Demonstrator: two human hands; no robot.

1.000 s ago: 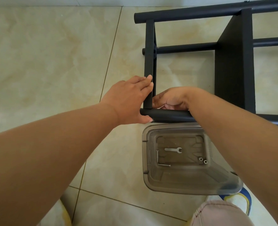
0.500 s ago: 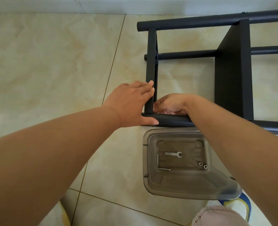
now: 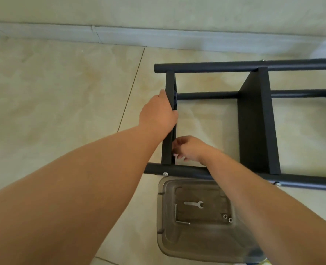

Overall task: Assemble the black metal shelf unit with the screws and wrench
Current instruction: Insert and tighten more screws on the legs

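Observation:
The black metal shelf unit lies on its side on the tiled floor. My left hand grips its end panel about halfway up, thumb wrapped over the panel's edge. My right hand is inside the frame just above the near tube, fingers curled. It pinches a small silvery part against the panel's inner side; I cannot tell what the part is. A silver wrench lies in the clear plastic tray. Screw heads show on the near tube.
The tray, close to me under the near tube, also holds an L-shaped hex key and two nuts. A skirting board and wall run behind the shelf. Bare floor tiles spread to the left.
My left hand has slid from the corner up along the end panel. My right hand has lifted off the near tube towards the panel's inner side. My view has tilted up to the wall.

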